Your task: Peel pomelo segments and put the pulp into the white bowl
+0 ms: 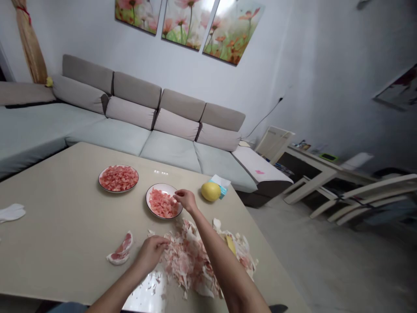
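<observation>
My right hand point(186, 200) is over the right rim of a white, dark-edged plate point(148, 205), fingers pinched together; anything between them is too small to make out. Pink pieces of pomelo flesh point(163, 203) lie on this plate. My left hand point(152, 253) is closed, fingertips together at the left edge of a heap of pomelo peel and membrane scraps point(189, 256); what it may hold is hidden. To its left, two pomelo segments point(122, 250) with white skin rest on the table. A second plate point(117, 190), heaped with redder flesh point(119, 177), stands farther back on the left.
A whole yellow fruit point(210, 191) sits beside a blue-and-white tissue pack point(223, 184) at the table's right back. A white item point(12, 213) lies at the far left. A dark blade-like tip point(278, 308) shows near the front right edge. The sofa point(169, 150) stands behind the table point(65, 234).
</observation>
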Demonstrator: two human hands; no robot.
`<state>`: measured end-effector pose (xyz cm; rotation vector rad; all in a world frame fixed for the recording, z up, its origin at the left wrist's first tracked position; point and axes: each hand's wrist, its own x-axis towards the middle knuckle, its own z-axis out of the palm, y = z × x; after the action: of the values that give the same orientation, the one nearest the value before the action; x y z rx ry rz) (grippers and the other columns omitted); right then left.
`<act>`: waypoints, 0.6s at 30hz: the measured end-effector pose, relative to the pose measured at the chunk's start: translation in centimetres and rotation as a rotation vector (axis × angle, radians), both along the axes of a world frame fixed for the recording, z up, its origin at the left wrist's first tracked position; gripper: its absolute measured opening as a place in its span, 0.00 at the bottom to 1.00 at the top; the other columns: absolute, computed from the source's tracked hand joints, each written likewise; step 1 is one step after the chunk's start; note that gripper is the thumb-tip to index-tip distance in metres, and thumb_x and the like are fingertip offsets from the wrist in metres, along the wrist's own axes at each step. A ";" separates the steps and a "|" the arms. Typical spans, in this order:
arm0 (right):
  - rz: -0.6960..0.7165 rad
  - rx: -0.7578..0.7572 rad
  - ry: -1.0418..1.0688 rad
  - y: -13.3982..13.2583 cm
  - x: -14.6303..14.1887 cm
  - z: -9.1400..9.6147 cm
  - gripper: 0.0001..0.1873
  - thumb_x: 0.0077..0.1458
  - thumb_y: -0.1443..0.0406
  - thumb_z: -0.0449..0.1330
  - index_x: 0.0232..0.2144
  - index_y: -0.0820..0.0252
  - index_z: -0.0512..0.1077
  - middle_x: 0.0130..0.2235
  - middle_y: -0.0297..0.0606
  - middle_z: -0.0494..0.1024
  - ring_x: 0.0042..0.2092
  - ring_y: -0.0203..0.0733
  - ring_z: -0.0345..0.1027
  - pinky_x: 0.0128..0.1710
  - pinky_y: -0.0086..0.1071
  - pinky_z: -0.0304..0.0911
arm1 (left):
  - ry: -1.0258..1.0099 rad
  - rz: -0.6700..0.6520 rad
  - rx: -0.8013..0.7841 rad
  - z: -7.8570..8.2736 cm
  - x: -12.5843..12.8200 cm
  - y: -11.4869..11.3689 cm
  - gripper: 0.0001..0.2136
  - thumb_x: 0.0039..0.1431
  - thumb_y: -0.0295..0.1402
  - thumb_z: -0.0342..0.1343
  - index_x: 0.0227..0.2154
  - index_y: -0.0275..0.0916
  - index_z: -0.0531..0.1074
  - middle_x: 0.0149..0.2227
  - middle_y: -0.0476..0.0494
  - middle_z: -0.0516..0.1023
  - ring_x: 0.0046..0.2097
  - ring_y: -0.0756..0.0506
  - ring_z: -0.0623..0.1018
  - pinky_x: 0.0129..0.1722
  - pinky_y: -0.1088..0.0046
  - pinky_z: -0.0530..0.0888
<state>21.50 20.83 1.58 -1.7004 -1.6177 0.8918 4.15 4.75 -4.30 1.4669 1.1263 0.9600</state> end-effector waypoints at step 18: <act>-0.026 0.230 0.019 -8.9 2.7 1.2 0.11 0.56 0.67 0.55 0.31 0.59 0.78 0.35 0.38 0.80 0.40 0.44 0.73 0.47 0.39 0.66 | -0.075 0.106 -0.021 1.6 -0.6 0.2 0.04 0.47 0.30 0.58 0.25 0.38 0.78 0.30 0.44 0.77 0.36 0.42 0.72 0.39 0.70 0.65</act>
<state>24.16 11.95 2.74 -1.5448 -1.6146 0.6784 3.56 4.94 -2.71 1.3541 1.1651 1.0654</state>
